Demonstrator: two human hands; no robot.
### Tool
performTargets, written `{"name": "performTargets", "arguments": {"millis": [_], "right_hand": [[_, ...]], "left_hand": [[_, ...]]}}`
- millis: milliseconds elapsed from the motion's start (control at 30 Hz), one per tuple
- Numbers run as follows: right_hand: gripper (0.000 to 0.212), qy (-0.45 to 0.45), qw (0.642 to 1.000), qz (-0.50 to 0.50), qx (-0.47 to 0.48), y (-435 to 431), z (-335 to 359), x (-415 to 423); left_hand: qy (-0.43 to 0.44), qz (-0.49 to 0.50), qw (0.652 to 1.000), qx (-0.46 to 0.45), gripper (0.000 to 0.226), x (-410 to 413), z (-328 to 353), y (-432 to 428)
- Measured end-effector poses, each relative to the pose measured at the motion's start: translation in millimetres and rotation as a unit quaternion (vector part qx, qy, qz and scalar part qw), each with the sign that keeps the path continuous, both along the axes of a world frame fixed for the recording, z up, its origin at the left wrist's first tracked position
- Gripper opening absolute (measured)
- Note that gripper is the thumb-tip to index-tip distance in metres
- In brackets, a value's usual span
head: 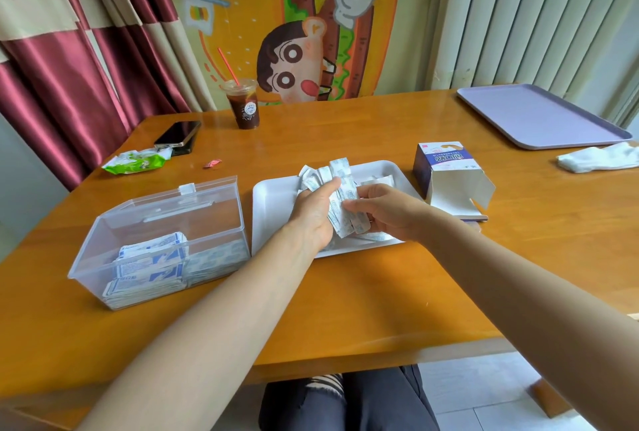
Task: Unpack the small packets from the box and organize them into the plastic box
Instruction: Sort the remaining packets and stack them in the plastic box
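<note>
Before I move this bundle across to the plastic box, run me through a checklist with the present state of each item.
1. Left hand grip on the bundle of packets: ok, fingers curled round it.
2. Right hand steadying the bundle: ok, pinching its lower end.
3. Plastic box lid open: ok, stands up at the back.
4. Room inside: ok, stacks fill only the front.
5. White tray emptied: not ok, loose packets lie under the hands.
6. Cardboard box emptied: cannot tell, inside only partly seen.
</note>
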State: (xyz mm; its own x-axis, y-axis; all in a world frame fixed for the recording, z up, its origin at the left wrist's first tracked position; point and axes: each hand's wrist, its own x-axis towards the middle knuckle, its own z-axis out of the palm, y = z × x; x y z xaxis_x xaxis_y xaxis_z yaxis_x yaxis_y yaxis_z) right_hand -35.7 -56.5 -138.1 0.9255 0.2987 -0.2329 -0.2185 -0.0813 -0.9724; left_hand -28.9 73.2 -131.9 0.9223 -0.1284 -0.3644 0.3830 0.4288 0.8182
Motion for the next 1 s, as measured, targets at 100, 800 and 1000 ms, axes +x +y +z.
{"name": "performTargets", "arguments": {"millis": [100, 800, 1000], "right_hand": [[0.012, -0.011, 0.999, 0.031, -0.042, 2, 5, -1], [0.027, -0.245, 0.85, 0.016, -0.466, 0, -6, -17], [0.022, -0.221, 0.863, 0.004, -0.454, 4, -6, -16]], "left_hand": [[-0.026, -0.042, 0.998, 0.031, 0.017, 0, 2, 0], [-0.271, -0.114, 0.752, 0.59, 0.035, -13, -26, 63], [-0.222, -0.136, 0.796, 0.547, 0.043, -16, -26, 59]]}}
